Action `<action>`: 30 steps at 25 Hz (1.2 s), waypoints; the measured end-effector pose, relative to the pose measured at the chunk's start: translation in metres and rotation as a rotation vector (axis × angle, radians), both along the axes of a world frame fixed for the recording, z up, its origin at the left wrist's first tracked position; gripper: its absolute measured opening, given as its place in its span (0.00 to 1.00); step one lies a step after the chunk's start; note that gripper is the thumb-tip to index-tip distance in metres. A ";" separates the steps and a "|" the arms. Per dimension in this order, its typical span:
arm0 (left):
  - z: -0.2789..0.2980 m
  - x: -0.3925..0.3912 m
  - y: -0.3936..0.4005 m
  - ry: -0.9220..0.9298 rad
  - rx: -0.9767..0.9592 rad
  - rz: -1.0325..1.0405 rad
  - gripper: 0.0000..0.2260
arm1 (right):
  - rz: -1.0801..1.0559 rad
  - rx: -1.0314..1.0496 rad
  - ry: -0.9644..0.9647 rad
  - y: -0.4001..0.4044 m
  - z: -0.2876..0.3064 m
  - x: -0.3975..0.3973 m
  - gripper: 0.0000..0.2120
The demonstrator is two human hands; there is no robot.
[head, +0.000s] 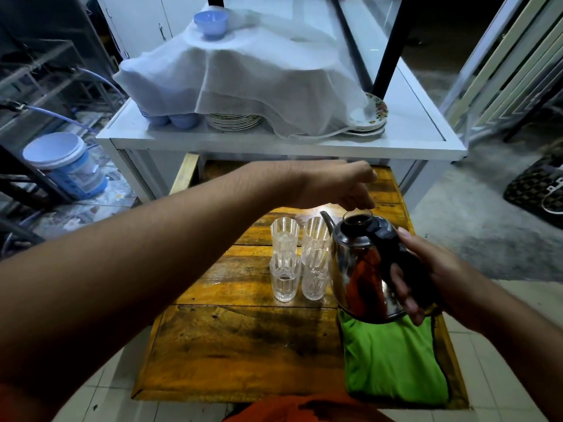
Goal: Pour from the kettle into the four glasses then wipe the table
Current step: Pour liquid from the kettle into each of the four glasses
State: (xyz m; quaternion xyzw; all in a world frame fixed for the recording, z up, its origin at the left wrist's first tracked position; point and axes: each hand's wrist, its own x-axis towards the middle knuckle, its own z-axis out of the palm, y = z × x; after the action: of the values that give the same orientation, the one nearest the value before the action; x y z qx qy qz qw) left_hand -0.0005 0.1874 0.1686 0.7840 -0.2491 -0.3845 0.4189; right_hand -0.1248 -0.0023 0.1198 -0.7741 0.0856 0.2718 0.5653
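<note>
A shiny steel kettle (359, 269) with a black handle and lid is held just above the wooden table (243, 345), tilted with its spout toward the glasses. My right hand (432, 278) grips the black handle. My left hand (341, 187) reaches across and its fingertips rest on the lid knob (358, 219). Several clear ribbed glasses (285, 275) stand in a tight square left of the kettle; the near left one holds a little clear liquid. A folded green cloth (393, 360) lies on the table's near right corner, under the kettle.
Behind the table stands a white cabinet (274, 144) with stacked plates (233, 120) and blue bowls under a white cloth (243, 74). A blue-lidded bucket (64, 166) sits on the floor at left, a patterned bag (536, 190) at right.
</note>
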 end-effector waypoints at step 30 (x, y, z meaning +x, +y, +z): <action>-0.056 0.019 -0.007 0.121 -0.077 0.103 0.26 | 0.191 -0.109 0.348 -0.005 0.030 0.072 0.32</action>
State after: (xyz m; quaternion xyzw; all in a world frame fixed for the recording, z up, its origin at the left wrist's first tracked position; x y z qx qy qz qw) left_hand 0.0185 0.1807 0.1124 0.7545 -0.1975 -0.3992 0.4821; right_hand -0.0530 -0.0075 0.1500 -0.7497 0.1228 0.4486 0.4708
